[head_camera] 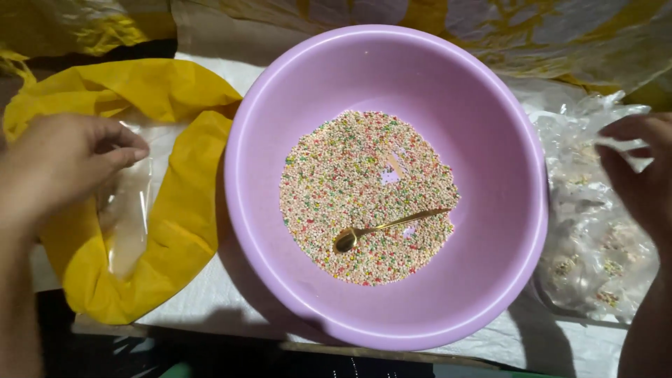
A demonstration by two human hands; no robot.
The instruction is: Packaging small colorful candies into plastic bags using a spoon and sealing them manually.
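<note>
At the left of the view, the left hand rests with curled fingers on a small clear plastic pouch, thumb and fingertips pinching its upper edge. That pouch lies on a crumpled yellow plastic bag, its long axis running roughly top to bottom, its open end up under the fingers and its far end pointing towards the near edge of the table. Its outline is hard to make out, since the film is see-through and shows mostly as glare.

On the right, the right hand is cut off by the picture's edge; its fingers close on the film of a heap of clear plastic packets holding coloured grains, whose number cannot be told.

Between the hands stands a round lilac plastic basin with a bed of tiny multicoloured sugar beads. A small gold metal spoon lies on the beads, bowl lower left, handle pointing upper right, touched by neither hand.
</note>
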